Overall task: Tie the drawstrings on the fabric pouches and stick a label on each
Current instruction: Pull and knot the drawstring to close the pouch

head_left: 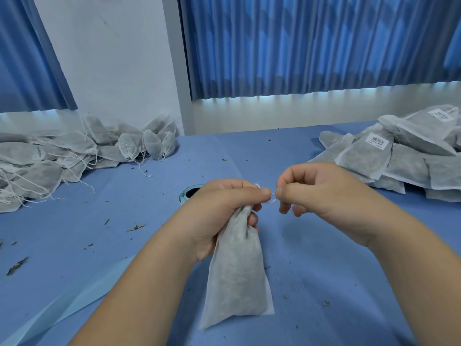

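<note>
White pouch point(237, 275) bunched in left hand point(219, 211); right hand point(321, 196) pinches its drawstring point(270, 199); untied pile point(50, 158) left, labelled pile point(404, 156) right, bare blue bench point(336, 283) between

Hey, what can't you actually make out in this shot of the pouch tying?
Head view:
- Drawstring knot: hidden between the left hand and right hand.
- Label print on the right pile: too small.
- Label roll: mostly behind the left hand.
- Left pile: cut by the edge.

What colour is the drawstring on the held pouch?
White, seen in the head view: the drawstring on the pouch.
</note>
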Action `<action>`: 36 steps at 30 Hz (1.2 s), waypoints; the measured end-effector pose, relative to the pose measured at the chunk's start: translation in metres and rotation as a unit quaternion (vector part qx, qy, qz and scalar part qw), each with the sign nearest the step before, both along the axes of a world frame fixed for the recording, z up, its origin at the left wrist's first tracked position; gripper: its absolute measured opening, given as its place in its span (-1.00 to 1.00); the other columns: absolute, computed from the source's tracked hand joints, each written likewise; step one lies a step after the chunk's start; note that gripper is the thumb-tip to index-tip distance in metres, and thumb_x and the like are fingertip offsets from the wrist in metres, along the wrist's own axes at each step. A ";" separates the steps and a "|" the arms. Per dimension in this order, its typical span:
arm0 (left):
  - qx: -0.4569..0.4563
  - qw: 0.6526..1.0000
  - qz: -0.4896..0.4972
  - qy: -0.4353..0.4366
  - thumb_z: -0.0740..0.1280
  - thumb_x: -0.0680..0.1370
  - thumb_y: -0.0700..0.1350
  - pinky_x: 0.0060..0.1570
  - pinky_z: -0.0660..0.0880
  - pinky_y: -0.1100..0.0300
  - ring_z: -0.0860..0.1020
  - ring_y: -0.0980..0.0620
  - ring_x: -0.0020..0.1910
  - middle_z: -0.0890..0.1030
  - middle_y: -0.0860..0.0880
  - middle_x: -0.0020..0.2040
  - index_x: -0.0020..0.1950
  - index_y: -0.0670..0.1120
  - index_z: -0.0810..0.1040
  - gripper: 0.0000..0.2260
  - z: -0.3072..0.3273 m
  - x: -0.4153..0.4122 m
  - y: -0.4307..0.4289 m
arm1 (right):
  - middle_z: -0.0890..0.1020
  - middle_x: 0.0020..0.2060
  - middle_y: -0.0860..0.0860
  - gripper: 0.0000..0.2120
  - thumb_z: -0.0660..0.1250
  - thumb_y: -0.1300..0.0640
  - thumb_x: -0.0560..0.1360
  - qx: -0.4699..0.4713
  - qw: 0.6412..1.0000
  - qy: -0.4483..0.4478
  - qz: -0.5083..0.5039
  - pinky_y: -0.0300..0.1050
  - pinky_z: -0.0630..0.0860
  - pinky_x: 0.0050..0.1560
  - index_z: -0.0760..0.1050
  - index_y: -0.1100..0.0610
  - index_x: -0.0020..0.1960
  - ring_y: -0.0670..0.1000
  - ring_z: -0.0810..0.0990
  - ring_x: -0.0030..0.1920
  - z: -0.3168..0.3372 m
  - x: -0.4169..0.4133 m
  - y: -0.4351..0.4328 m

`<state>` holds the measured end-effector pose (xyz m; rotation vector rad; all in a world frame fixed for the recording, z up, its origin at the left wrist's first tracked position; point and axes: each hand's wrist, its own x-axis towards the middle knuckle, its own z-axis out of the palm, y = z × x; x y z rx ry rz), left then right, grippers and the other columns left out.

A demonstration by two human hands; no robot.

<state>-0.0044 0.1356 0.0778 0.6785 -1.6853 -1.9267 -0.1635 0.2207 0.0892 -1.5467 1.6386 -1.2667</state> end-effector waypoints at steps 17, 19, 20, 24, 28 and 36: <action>-0.086 0.991 0.080 -0.070 0.46 0.48 -0.07 -0.42 0.46 0.30 0.50 0.11 -0.47 0.57 0.03 -0.40 -0.35 -0.07 0.64 -0.79 -0.002 0.002 -0.002 | 0.68 -0.34 -0.01 -0.88 0.44 0.21 0.41 -0.033 0.998 0.044 -0.016 0.01 0.60 -0.13 0.64 -0.01 -0.14 -0.04 0.68 -0.26 -0.007 0.009 -0.004; -0.107 0.987 0.091 -0.083 0.47 0.48 -0.07 -0.42 0.46 0.31 0.52 0.12 -0.46 0.59 0.05 -0.38 -0.29 -0.09 0.64 -0.82 -0.004 0.002 -0.002 | 0.67 -0.34 0.00 -0.85 0.43 0.23 0.41 -0.045 0.997 0.050 -0.033 0.11 0.59 -0.09 0.63 -0.01 -0.15 -0.01 0.68 -0.26 -0.008 0.010 -0.005; -0.116 0.984 0.096 -0.091 0.47 0.48 -0.06 -0.42 0.46 0.32 0.53 0.12 -0.46 0.59 0.05 -0.39 -0.27 -0.11 0.64 -0.83 -0.004 0.001 -0.002 | 0.67 -0.35 0.00 -0.84 0.42 0.24 0.42 -0.051 0.996 0.056 -0.042 0.14 0.58 -0.09 0.63 -0.02 -0.16 0.03 0.67 -0.25 -0.008 0.010 -0.006; -0.140 0.977 0.115 -0.114 0.49 0.47 -0.05 -0.44 0.44 0.35 0.51 0.10 -0.48 0.58 0.01 -0.39 -0.24 -0.16 0.64 -0.80 -0.006 0.000 -0.002 | 0.67 -0.35 -0.01 -0.81 0.39 0.21 0.42 -0.046 0.994 0.091 -0.048 0.18 0.57 -0.17 0.68 -0.06 -0.21 0.16 0.63 -0.21 -0.011 0.012 -0.007; -0.152 0.973 0.109 -0.132 0.49 0.47 -0.04 -0.46 0.41 0.35 0.49 0.13 -0.50 0.58 0.05 -0.45 -0.32 -0.08 0.65 -0.81 -0.006 0.001 -0.002 | 0.65 -0.37 -0.01 -0.75 0.37 0.26 0.43 -0.037 0.994 0.091 -0.055 0.09 0.55 -0.22 0.69 -0.08 -0.20 0.07 0.54 -0.36 -0.012 0.014 -0.008; -0.199 0.958 0.103 -0.177 0.50 0.46 0.02 -0.38 0.37 0.30 0.45 0.13 -0.44 0.55 0.10 -0.46 -0.40 0.00 0.63 -0.75 -0.005 0.001 0.000 | 0.58 -0.48 -0.12 -0.78 0.36 0.20 0.42 0.001 0.990 0.130 -0.062 -0.30 0.34 -0.49 0.66 -0.08 -0.29 -0.11 0.42 -0.46 -0.015 0.014 -0.008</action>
